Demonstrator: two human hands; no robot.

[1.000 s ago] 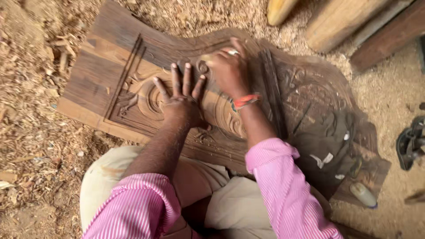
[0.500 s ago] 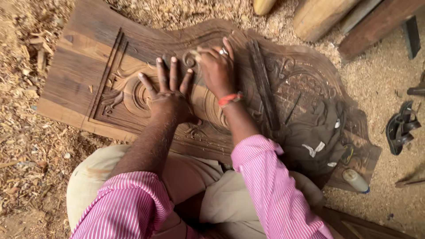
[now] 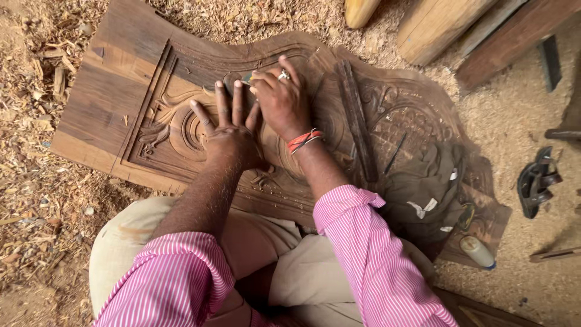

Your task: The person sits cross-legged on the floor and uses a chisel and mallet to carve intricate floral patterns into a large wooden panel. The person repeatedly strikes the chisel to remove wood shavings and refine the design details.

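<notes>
No packages, labels, signs, screens

Even, diffuse daylight throughout; no glare. Soft, short shadows under the left hand (image 3: 233,142) and right hand (image 3: 281,103) on the carved wooden panel (image 3: 121,103). Sharp focus at centre; slight softness and wide-angle stretch toward the edges.

Panel: large carved brown wooden panel (image 3: 121,103) lies flat on sawdust-strewn ground (image 3: 36,200).
On panel: left hand (image 3: 233,142) beside right hand (image 3: 281,103); crumpled dark cloth (image 3: 423,188) at right.
Behind: pale wooden logs (image 3: 436,24).
</notes>
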